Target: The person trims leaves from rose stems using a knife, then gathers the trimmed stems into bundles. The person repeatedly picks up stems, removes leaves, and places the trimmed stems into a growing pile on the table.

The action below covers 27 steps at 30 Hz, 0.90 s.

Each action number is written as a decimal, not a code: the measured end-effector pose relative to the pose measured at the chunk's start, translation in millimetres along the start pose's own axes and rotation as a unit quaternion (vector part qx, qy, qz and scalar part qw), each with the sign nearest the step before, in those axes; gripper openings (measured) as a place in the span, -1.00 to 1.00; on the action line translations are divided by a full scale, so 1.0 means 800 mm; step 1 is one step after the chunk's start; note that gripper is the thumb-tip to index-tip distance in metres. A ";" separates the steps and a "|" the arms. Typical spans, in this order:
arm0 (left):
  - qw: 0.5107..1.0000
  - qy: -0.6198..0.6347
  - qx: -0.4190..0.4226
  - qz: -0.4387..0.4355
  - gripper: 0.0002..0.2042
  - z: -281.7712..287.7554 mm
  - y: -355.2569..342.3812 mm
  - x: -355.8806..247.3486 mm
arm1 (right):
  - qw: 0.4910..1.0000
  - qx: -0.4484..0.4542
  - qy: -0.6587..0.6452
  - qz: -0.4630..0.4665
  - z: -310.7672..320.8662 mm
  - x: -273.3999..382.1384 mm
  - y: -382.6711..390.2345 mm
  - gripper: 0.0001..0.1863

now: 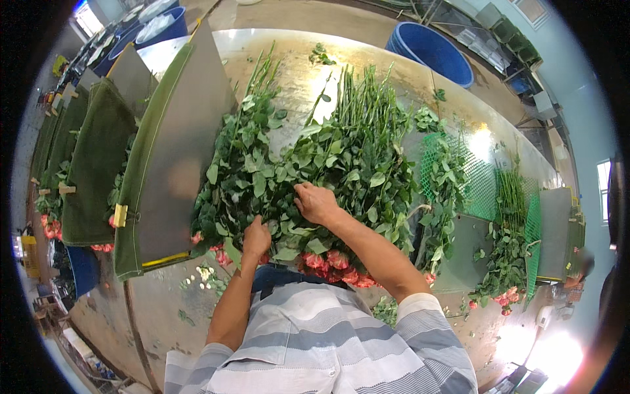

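A broad heap of long-stemmed roses (367, 154) lies on the table in front of me, its bare stem ends pointing away. Coral-pink rose blooms (338, 259) hang over the near edge by my body. My left hand (256, 238) is closed at the near left part of the heap, fingertips against the leaves; whatever it pinches is hidden. Farther in and to the right, my right hand (317, 202) has its fingers curled down into the foliage, and leaves cover what they grip. More rose stems (252, 118) lie at the heap's left side.
A tall grey divider with green cloth (197, 144) stands on the left, with more cloth-covered panels (98, 157) beyond. Green plastic mesh (476, 177) and another rose bunch (508, 223) lie right. Blue tubs (430, 54) stand past the metal table's (295, 47) far edge.
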<state>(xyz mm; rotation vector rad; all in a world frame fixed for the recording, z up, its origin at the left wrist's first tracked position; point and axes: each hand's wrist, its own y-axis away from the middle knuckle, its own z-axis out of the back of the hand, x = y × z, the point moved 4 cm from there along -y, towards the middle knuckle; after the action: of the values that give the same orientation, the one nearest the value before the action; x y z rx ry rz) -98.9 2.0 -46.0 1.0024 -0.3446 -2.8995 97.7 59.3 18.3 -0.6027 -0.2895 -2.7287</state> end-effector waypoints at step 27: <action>0.931 -0.281 -0.233 -0.016 -0.67 0.214 0.066 -0.086 | 0.957 -0.134 -0.013 -0.256 0.085 -0.120 0.050 -0.66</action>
<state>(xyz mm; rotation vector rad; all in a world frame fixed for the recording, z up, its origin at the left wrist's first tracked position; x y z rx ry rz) -151.6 -7.8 138.4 0.1018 0.3414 -3.0115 219.8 66.6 42.0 -0.7191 -0.0866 -3.2965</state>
